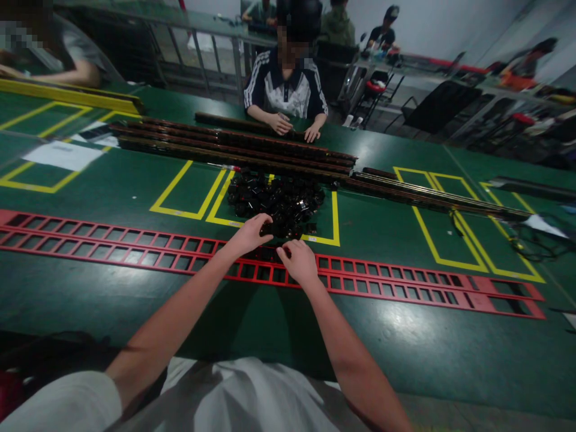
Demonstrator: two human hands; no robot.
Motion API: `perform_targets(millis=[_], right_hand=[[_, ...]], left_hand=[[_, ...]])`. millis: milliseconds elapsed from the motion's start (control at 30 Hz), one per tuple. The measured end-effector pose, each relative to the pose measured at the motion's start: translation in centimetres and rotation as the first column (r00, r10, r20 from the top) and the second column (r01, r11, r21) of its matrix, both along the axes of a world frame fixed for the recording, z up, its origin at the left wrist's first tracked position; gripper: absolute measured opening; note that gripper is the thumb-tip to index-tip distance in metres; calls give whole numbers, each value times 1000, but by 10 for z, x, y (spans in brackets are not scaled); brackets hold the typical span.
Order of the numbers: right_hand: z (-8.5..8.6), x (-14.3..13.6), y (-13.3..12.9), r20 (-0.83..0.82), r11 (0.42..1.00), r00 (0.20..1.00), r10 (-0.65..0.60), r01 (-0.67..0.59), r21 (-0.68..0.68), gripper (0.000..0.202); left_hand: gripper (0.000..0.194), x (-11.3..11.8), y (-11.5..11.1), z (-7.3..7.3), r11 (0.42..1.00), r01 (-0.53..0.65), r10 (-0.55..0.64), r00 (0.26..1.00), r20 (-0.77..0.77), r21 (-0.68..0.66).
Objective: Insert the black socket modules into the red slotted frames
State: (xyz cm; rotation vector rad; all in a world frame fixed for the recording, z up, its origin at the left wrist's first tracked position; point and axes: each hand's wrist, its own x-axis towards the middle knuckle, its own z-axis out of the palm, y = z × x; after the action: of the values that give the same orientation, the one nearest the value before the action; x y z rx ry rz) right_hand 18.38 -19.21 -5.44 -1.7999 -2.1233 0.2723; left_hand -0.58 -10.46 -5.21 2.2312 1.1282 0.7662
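At the near edge of a heap of small glossy black parts [281, 195], my left hand [252, 234] is closed, with thumb and forefinger about a small black part [269, 229]. My right hand [300, 261] is beside it, lower and to the right, over a long red frame [351, 273] with two rows of square openings. Its fingers are curled in, and whatever they hold is hidden. Dark pieces show in the frame's openings between my two hands. The frame lies flat across the green table [202, 318] in front of me.
Long dark strips [234, 147] lie stacked behind the heap, with more strips [441, 195] to the right. Yellow tape outlines [337, 219] mark the table. White paper [63, 156] lies at left, cables [524, 246] at right. A co-worker [285, 90] sits opposite, hands on the table.
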Motion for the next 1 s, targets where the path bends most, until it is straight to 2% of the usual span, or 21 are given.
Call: perform_targets(millis=[67,133,267,367,533,667,833,900,1000], right_hand=[[0,0,0,-5,1000,1000,5,-5,-9,27],[1,0,0,-10,1000,1000,11,-11,-16,28],[1,0,1,-17,1000,1000,13,-13,-19,27],[1,0,2,-14,999,1000,9,-9,-33,27],[3,0,1,-12,999,1000,12,-13,-47,29],[5,0,0,-16,998,1000,15,-16,-56,30],[7,0,1,-21,998,1000,19,-20,-65,29],[8,0,2,-17,997,1000,22,-24,-75,29],[8,-1,1,-16,997,1000,23,-24,-80,29]], left_hand=[[46,-16,-10,2,996,-89,87,989,121,16],[53,-34,-23,5,983,-178,171,975,140,45],[42,-69,-49,6,957,-262,251,964,92,125],[40,-81,-61,0,956,-271,260,960,104,112],[38,-81,-67,-10,969,-234,230,971,60,83],[47,-78,-69,-10,978,-190,195,980,-49,86],[45,-77,-71,-8,968,-152,184,971,-153,202],[43,-77,-72,-9,959,-160,201,966,-162,232],[41,-78,-75,-12,946,-204,235,967,-98,254]])
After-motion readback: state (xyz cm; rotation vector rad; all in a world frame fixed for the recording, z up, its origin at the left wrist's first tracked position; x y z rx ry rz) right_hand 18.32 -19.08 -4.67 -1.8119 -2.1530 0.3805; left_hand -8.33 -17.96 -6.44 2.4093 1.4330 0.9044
